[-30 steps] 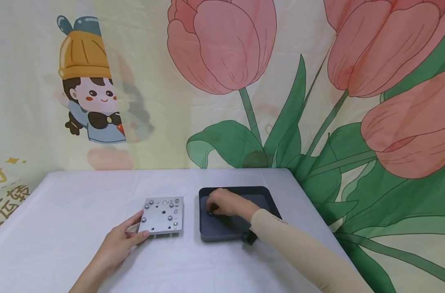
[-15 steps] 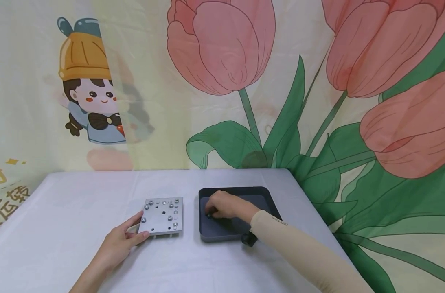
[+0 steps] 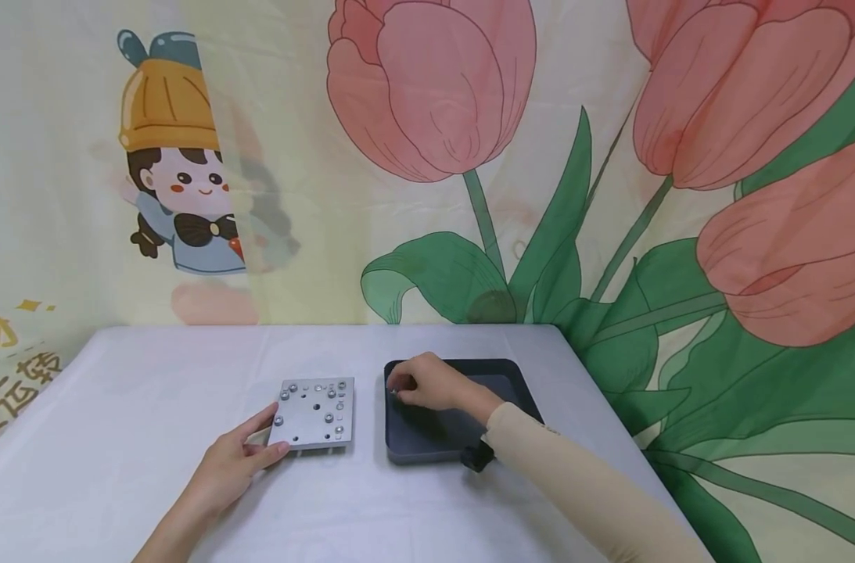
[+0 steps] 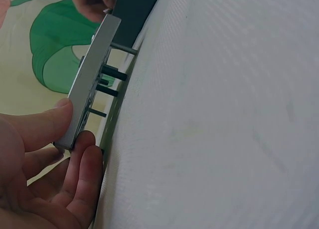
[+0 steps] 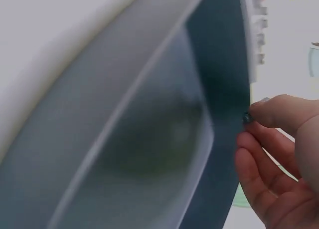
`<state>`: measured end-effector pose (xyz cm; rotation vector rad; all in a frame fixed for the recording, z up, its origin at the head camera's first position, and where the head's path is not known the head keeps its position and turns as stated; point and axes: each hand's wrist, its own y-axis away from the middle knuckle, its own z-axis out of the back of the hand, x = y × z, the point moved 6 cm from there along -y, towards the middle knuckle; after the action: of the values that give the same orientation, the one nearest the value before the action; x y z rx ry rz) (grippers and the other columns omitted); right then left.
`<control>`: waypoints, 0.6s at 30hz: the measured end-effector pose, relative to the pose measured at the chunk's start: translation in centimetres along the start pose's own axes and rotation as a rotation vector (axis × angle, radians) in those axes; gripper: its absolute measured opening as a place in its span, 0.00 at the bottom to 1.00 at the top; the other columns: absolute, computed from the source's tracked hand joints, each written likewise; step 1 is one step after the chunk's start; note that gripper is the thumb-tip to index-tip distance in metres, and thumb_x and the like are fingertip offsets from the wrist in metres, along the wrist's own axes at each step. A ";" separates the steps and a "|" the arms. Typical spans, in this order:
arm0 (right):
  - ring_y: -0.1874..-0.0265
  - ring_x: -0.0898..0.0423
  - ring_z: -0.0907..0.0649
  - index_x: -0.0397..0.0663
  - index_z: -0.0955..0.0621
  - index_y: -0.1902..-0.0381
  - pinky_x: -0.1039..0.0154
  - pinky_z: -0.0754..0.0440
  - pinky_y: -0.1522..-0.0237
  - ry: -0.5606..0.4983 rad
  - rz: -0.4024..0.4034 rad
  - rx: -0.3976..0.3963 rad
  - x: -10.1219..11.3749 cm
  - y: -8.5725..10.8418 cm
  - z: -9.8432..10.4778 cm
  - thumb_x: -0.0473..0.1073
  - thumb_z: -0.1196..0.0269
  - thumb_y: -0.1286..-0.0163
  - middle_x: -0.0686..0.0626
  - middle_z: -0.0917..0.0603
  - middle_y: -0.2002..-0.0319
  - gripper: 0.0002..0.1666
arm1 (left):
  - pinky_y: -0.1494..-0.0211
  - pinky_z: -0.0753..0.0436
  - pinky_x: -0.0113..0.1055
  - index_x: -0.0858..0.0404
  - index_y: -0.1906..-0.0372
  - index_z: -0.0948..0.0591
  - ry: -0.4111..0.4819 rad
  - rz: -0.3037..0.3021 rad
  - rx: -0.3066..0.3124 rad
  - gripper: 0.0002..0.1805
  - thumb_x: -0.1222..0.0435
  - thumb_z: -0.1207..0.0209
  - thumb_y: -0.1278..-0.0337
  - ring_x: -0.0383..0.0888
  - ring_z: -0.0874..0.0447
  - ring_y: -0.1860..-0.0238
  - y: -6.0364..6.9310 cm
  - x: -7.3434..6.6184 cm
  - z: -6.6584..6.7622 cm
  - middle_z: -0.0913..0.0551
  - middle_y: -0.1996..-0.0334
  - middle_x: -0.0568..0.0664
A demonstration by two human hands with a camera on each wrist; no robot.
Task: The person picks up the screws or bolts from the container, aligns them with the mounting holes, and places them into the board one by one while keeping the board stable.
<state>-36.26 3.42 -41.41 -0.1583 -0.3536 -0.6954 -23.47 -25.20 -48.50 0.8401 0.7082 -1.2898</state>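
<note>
A square silver metal plate [image 3: 312, 414] with holes and several socket-head screws stands just above the white table. In the left wrist view, screw shanks [image 4: 114, 72] stick out from its underside. My left hand [image 3: 226, 465] grips the plate's near left corner, with the thumb on one face and fingers on the other. My right hand [image 3: 430, 383] is over the left side of a dark tray [image 3: 462, 456]. Between its thumb and forefinger it pinches a small screw [image 5: 247, 117], mostly hidden by the fingertips.
A white cloth covers the table [image 3: 152, 391]. Behind it hangs a curtain [image 3: 314, 156] printed with tulips and a cartoon figure. A black wrist device [image 3: 478, 455] sits under my right wrist, near the tray's front rim.
My right hand has risen from the tray's floor toward its left rim, now with the small screw showing at the fingertips. The left hand and plate hold their place.
</note>
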 end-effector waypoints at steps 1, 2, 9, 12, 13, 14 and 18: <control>0.64 0.64 0.18 0.49 0.10 0.50 0.69 0.19 0.56 -0.031 0.002 -0.022 0.2 0.0 0.2 0.37 0.31 0.26 0.59 0.12 0.64 0.10 | 0.68 0.25 0.33 0.52 0.15 0.40 -0.003 0.001 0.002 0.49 0.51 0.28 0.35 0.46 0.22 0.58 0.0 0.0 0.0 0.34 0.21 0.63; 0.64 0.64 0.18 0.49 0.10 0.50 0.69 0.19 0.56 -0.065 0.006 -0.043 0.4 -0.2 0.3 0.37 0.31 0.26 0.59 0.12 0.64 0.10 | 0.68 0.25 0.33 0.52 0.15 0.40 -0.006 0.001 0.002 0.49 0.51 0.28 0.35 0.46 0.22 0.58 0.0 0.0 0.0 0.34 0.21 0.63; 0.64 0.64 0.16 0.51 0.10 0.50 0.68 0.17 0.57 -0.329 -0.064 -0.143 1.7 -1.0 0.2 0.38 0.28 0.28 0.59 0.11 0.63 0.10 | 0.69 0.26 0.34 0.52 0.15 0.40 -0.003 0.010 0.002 0.49 0.52 0.28 0.35 0.46 0.23 0.59 0.0 0.0 0.0 0.34 0.21 0.63; 0.65 0.63 0.16 0.53 0.10 0.51 0.68 0.17 0.58 -0.401 -0.092 -0.173 2.5 -1.7 -0.3 0.38 0.27 0.29 0.60 0.11 0.63 0.10 | 0.69 0.26 0.34 0.52 0.15 0.40 0.000 0.011 0.002 0.49 0.52 0.28 0.34 0.46 0.22 0.58 0.0 -0.1 -0.1 0.34 0.21 0.64; 0.64 0.63 0.16 0.53 0.10 0.51 0.69 0.17 0.58 -0.419 -0.098 -0.182 2.8 -1.9 -0.5 0.38 0.26 0.29 0.60 0.12 0.64 0.10 | 0.69 0.26 0.34 0.52 0.15 0.40 0.001 0.011 0.003 0.49 0.52 0.28 0.34 0.46 0.22 0.58 0.0 -0.1 -0.1 0.34 0.21 0.64; 0.64 0.64 0.16 0.52 0.10 0.51 0.69 0.18 0.58 -0.433 -0.100 -0.187 3.2 -2.2 -0.7 0.39 0.26 0.29 0.60 0.12 0.64 0.10 | 0.69 0.26 0.34 0.52 0.14 0.40 0.002 0.010 0.003 0.49 0.52 0.28 0.34 0.46 0.22 0.58 -0.1 -0.1 -0.1 0.34 0.21 0.64; 0.65 0.66 0.16 0.51 0.11 0.52 0.70 0.20 0.58 -0.460 -0.082 -0.207 4.4 -3.3 -1.4 0.39 0.25 0.30 0.60 0.12 0.65 0.10 | 0.68 0.25 0.34 0.52 0.14 0.40 -0.001 0.006 0.006 0.49 0.52 0.28 0.34 0.46 0.22 0.57 -0.1 -0.2 0.0 0.34 0.21 0.64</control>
<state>-34.90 -2.11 -41.03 -0.5067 -0.7311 -0.7739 -23.55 -25.08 -48.39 0.8453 0.7008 -1.2878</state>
